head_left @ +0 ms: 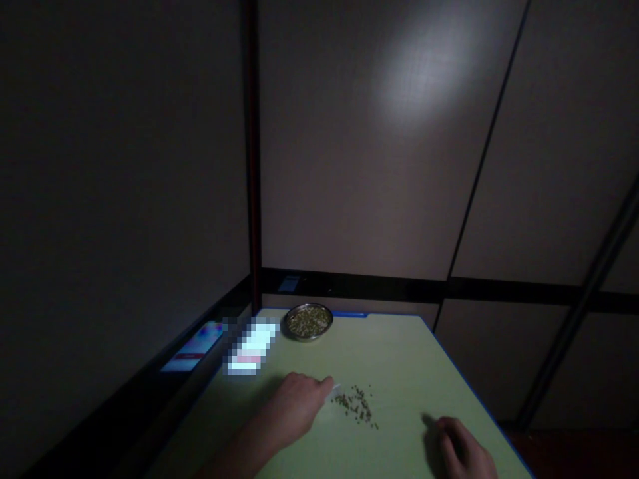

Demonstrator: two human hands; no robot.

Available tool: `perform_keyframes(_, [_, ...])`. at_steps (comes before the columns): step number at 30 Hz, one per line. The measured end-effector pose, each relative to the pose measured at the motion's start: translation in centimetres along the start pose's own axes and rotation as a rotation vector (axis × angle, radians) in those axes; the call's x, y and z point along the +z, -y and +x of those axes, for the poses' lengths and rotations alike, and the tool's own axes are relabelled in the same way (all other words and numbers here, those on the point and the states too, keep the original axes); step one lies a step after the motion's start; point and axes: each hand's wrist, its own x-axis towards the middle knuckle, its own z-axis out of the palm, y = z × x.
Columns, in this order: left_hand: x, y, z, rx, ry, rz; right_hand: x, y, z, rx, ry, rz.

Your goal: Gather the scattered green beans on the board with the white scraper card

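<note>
My left hand [302,402] is closed over the middle of the table, its thumb and fingers pinching a small clear plastic piece [334,390]. Just right of that plastic, a loose scatter of small greenish-brown seeds [358,403] lies on the tabletop. Farther back stands a round metal bowl [286,328], with many similar seeds [308,321] spread inside it. At the lower right, my right hand [466,449] is curled near the table surface, apart from the seeds. Whether its fingers hold anything is hidden.
The pale green table [394,352] has a blue edge and meets dark panelled walls. A lit phone-like screen [252,347], pixelated, lies at the table's left side. Its reflection [194,346] shows in the glossy black wall strip. The room is dim.
</note>
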Motion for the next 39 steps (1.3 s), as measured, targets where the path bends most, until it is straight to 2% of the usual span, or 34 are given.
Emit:
perform_keyframes(6, [-1.1,-0.4,-1.0,-0.027,0.018,-0.004,-0.2,0.6,-0.1,-0.047,-0.005,-0.022])
perform_keyframes(10, [-1.5,0.5,-1.1,-0.084,-0.034,-0.011,0.0,0.6,-0.3,-0.008,-0.004,-0.028])
perform_keyframes(15, [-0.2,2.4,-0.1,-0.187,-0.049,-0.115,-0.1,1.4,-0.6,0.044,0.002,-0.009])
perform_keyframes(20, [0.6,3.6,1.2,-0.237,0.009,-0.257,-0.1,2.1,-0.7,0.050,0.012,0.006])
perform_keyframes(26, [0.9,4.1,1.7,-0.284,0.038,-0.332,-0.1,2.2,-0.7,0.041,0.012,0.025])
perform_keyframes(31, [2.3,4.5,1.9,-0.288,0.070,-0.376,0.1,2.1,-0.6,0.059,-0.002,0.026])
perform_keyframes(39, [3.6,4.5,1.1,-0.291,0.044,-0.463,0.0,2.3,-0.6,0.052,-0.004,0.026])
